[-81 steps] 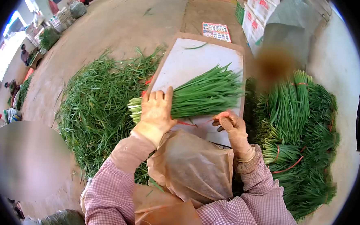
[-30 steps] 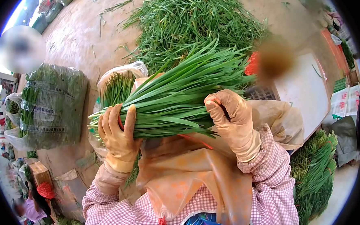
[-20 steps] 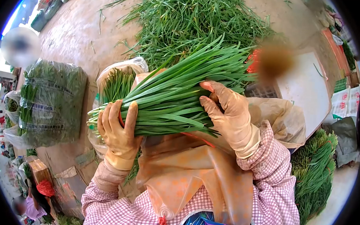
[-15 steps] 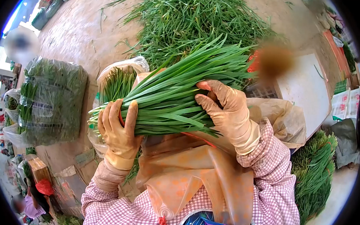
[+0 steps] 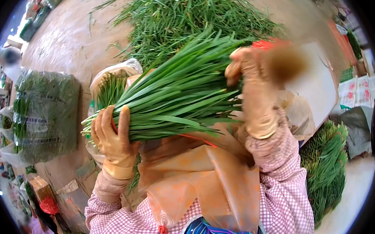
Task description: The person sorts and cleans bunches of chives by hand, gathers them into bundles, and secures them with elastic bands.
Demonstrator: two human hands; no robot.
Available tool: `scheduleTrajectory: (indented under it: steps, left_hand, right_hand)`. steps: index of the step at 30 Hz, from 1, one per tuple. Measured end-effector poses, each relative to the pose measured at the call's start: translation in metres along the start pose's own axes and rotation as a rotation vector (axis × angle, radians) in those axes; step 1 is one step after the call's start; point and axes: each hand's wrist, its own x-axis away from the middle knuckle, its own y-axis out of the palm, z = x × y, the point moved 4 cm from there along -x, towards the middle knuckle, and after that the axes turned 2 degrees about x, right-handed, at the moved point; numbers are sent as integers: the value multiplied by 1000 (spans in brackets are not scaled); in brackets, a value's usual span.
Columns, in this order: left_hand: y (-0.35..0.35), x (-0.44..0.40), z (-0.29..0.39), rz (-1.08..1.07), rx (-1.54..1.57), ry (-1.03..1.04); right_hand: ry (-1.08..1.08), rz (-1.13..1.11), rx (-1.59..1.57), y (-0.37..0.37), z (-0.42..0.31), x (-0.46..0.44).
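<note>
A large bunch of garlic chives (image 5: 176, 91) lies slanted in front of me, pale stem ends at the left and green leaf tips fanned to the upper right. My left hand (image 5: 114, 138), in a stained tan glove, is closed around the stem end, with a bit of red band showing between thumb and fingers. My right hand (image 5: 251, 78), gloved too, is beside the leaf tips. Its fingers are bent and smeared by motion, so whether they hold anything is unclear. Red strands (image 5: 267, 44) lie just beyond it, partly behind a brown blur.
A heap of loose green leaves (image 5: 192, 24) covers the floor ahead. Plastic-wrapped chives (image 5: 47, 114) stand at left, a bag of chives (image 5: 112, 87) nearer. At right are a white board (image 5: 314, 85) and tied chive bunches (image 5: 325, 166). An orange-tinted apron (image 5: 201, 173) covers my lap.
My right hand has left the leaf edge and moved up and right towards the red strands. My left hand keeps its hold, with the bunch slightly further left in view.
</note>
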Motion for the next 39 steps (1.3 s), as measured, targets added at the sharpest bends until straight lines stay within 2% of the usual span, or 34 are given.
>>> scheduleTrajectory:
  steps: [2, 3, 4, 6, 8, 10, 11, 12, 14, 15, 17, 20, 22, 24, 26, 28, 31, 34, 36, 37, 39]
  left_hand:
    - [-1, -2, -1, -13, 41, -21]
    - [-2, -3, -1, -9, 62, -6]
    - [-2, -4, -3, -25, 30, -19]
    - [-3, -10, -2, -18, 25, -10]
    - [-4, -12, -1, -14, 39, -1]
    - [-4, -10, 0, -24, 51, 9]
    - [-3, -9, 0, -37, 37, 4]
    - [-3, -9, 0, -50, 21, -3]
    - [-4, -9, 3, -63, 10, -3]
    - [-4, -10, 4, -77, 5, 0]
    - [-7, -13, 6, -87, -3, 3]
    - [-16, -18, 11, -120, -1, 17]
    - [-18, -19, 9, -276, 28, -41]
    - [-27, -21, 6, -275, 62, -14]
    - [-32, -19, -1, -289, 95, 5]
    - [-36, -20, -13, -306, 161, -31]
    - [-35, -22, -28, -383, 235, -42]
    - [-32, -31, -36, -446, 239, -49]
    - [-33, -33, -34, -474, 207, 24]
    - [-35, -36, -32, -519, 216, -18]
    - [-33, -35, -34, -451, 226, 21]
  right_hand:
    - [-152, 59, 164, -23, -12, -12]
    - [-158, 98, 366, -34, -25, -14]
    - [-161, 122, 391, -50, -35, -14]
    - [-1, -4, 533, -87, -48, -14]
    - [15, 18, 677, -138, -61, -11]
    - [-140, 36, 1197, -184, -78, 0]
    - [-137, 48, 1209, -209, -77, 10]
    - [-137, 49, 1534, -232, -72, 21]
    - [-127, 49, 1854, -248, -57, 36]
    - [2, 25, 1782, -254, -47, 45]
    - [122, 5, 1703, -258, -38, 55]
    - [88, 125, 1487, -256, -36, 56]
    - [138, 165, 1313, -255, -32, 55]
    - [106, 132, 1391, -263, -23, 57]
    - [311, 80, 1477, -310, 21, 72]
    - [460, 71, 1520, -297, 45, 90]
    - [508, -29, 1628, -298, 94, 80]
    - [528, -105, 1686, -310, 116, 93]
    - [535, -153, 1708, -318, 125, 108]
    - [541, -174, 1717, -321, 130, 118]
    - [546, -215, 1737, -327, 132, 132]
